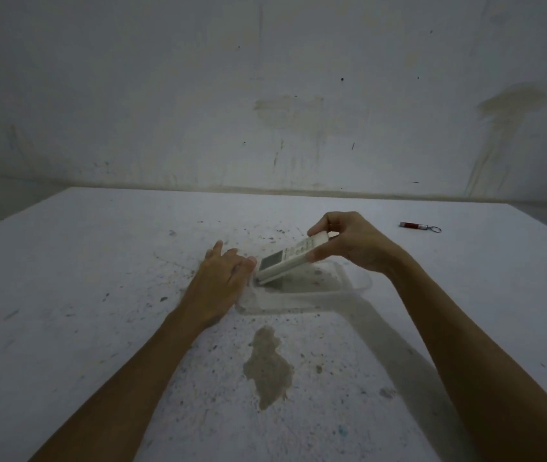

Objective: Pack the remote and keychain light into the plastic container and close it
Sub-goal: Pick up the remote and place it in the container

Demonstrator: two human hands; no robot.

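Observation:
My right hand (354, 243) grips the far end of a white remote (287, 260), which tilts down to the left with its lower end inside the clear plastic container (352, 286). The container lies open on the white table, mid-centre. Against the container's left end rests my left hand (223, 280), fingers together and laid on its edge. A red keychain light (415, 225) with a metal ring lies on the table at the far right, apart from both hands. No lid is visible.
The white table (98, 278) is speckled with dark marks and has a brownish stain (267, 365) just in front of the container. A stained wall (265, 95) stands right behind the table's far edge.

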